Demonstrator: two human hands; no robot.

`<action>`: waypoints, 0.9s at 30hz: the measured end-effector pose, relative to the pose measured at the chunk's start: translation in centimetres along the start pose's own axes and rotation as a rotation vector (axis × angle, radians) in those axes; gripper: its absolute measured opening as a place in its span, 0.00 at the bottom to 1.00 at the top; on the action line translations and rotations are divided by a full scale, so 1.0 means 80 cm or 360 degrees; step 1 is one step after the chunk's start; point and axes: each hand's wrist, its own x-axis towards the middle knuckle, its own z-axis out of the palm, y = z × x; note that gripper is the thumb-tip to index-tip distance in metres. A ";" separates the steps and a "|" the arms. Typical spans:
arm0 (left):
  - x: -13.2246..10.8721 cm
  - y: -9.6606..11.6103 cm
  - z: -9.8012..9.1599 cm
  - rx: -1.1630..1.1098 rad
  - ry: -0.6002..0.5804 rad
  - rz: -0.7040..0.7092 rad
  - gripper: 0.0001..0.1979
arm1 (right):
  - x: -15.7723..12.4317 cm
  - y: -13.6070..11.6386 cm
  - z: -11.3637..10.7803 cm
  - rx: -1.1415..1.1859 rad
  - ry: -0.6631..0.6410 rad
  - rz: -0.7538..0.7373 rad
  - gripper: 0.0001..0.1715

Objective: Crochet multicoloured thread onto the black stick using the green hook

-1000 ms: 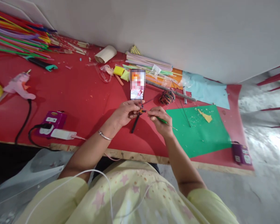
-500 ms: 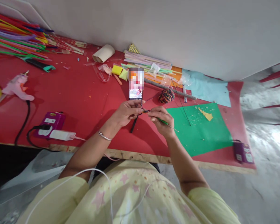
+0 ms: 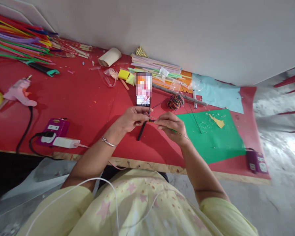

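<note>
My left hand (image 3: 131, 118) is closed, pinching a small piece of dark multicoloured yarn work (image 3: 151, 121) between thumb and fingers. In my right hand (image 3: 171, 126) lies a thin crochet hook (image 3: 173, 130) with a green grip; its metal tip reaches to the yarn at my left fingertips. A strand runs from there toward a multicoloured yarn ball (image 3: 175, 102) beyond my right hand. Just past my left hand a phone (image 3: 144, 100) stands with its screen lit, on a dark support (image 3: 141, 132). Fingers hide most of the yarn piece.
On the red table (image 3: 76, 91) lie a pink glue gun (image 3: 19, 91), a purple power socket (image 3: 54, 129), a cardboard tube (image 3: 109, 57) and a green sheet (image 3: 211, 141). A grey stick (image 3: 167, 90) lies behind the ball. Colourful pipe cleaners (image 3: 17, 39) are heaped at far left.
My right hand has turned slightly, and the hook now slants differently at the yarn. My left fingers have shifted a little on the piece. Other things on the table stay put.
</note>
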 end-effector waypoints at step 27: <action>0.001 -0.010 0.004 -0.0100 0.0006 0.0045 0.21 | -0.006 -0.029 0.024 -0.0312 -0.0020 0.0015 0.19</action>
